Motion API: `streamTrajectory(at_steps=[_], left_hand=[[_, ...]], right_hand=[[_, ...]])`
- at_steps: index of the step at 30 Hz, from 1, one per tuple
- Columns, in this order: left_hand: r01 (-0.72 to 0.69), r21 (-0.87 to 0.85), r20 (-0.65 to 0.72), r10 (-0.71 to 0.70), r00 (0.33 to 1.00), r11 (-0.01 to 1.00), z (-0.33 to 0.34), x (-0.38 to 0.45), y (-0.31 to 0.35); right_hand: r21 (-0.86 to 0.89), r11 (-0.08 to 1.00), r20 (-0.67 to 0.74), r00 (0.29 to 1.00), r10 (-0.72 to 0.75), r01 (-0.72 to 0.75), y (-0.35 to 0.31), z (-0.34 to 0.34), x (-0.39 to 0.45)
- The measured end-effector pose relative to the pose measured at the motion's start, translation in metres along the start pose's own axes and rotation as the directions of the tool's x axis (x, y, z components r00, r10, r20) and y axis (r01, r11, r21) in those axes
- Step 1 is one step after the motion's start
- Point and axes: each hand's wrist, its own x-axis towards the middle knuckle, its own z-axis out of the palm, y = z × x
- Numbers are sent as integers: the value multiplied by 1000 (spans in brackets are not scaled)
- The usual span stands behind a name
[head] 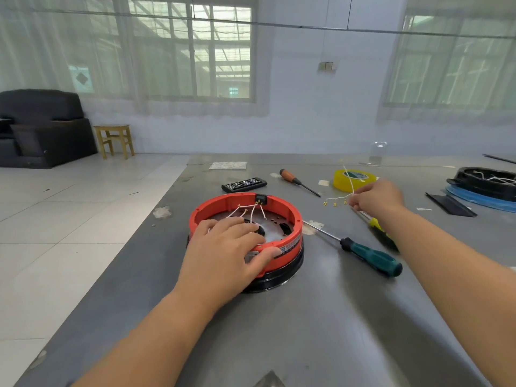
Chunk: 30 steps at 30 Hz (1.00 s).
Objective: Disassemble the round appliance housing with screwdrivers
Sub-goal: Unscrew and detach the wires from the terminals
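My desk (321, 317): dull grey metal w/ soft sheen; housing (279, 203): glossy orange plastic, black base; teal screwdriver (372, 256): rubbery matt grip, shiny steel shaft

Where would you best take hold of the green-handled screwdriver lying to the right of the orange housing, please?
Grip the green-handled screwdriver by its thick teal handle, coming from above. It lies flat on the table, handle end toward the person and clear of other things; the thin shaft points toward the orange housing. The right hand, pinching wires, is nearer.
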Motion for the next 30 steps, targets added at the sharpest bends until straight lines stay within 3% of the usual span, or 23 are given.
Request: streamTrajectory(at_steps=[4, 13, 19, 23, 26, 30], left_hand=[[69, 43, -92, -65, 994, 997, 16, 4, 8], [67, 114, -227, -39, 973, 991, 39, 7, 7], [82, 97, -238, -57, 970, 992, 40, 7, 8], [96, 84, -220, -76, 973, 992, 37, 8, 9], [94, 65, -202, -79, 976, 993, 34, 7, 11], [92, 51, -177, -81, 981, 994, 32, 4, 11]], right_hand=[[-266, 964, 22, 1000, 0, 6, -7, 20, 35], [-598, 800, -4, 998, -68, 53, 7, 61, 76], [-713, 671, 193, 977, -93, 205, -6, 55, 77], [-719, 548, 456, 885, -91, 427, -23, 70, 60], [-694, 557, 552, 834, 6, 456, -19, 87, 47], [-692, 622, 518, 852, 78, 365, -14, 98, 47]])
